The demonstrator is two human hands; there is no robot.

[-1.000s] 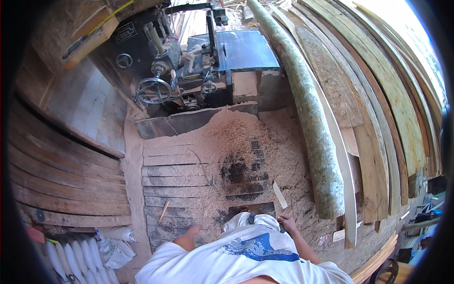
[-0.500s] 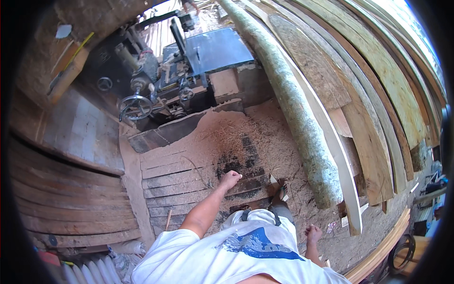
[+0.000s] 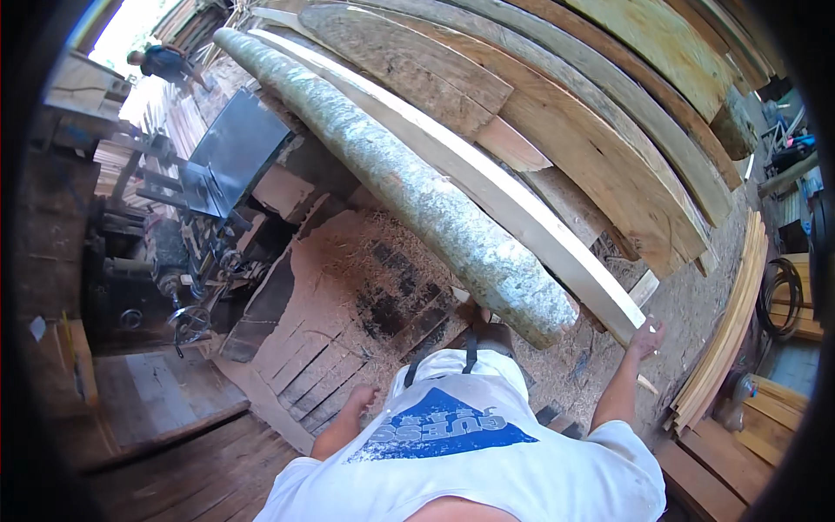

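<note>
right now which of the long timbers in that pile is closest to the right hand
The pale, freshly sawn plank lying just right of the bark-covered log. Its near end stops right beside the right hand; the weathered, darker boards lie further off.

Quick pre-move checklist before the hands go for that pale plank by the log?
1. Right hand next to the pale plank, near its end: ok.
2. Right hand open, holding nothing: ok.
3. Left hand free, low by the sawdust-covered boards: ok.
4. Grey log lies right against the plank and may roll: not ok.
5. Footing among sawdust and offcuts, feet hidden: cannot tell.
6. Other person far off by the saw machine: ok.
</note>
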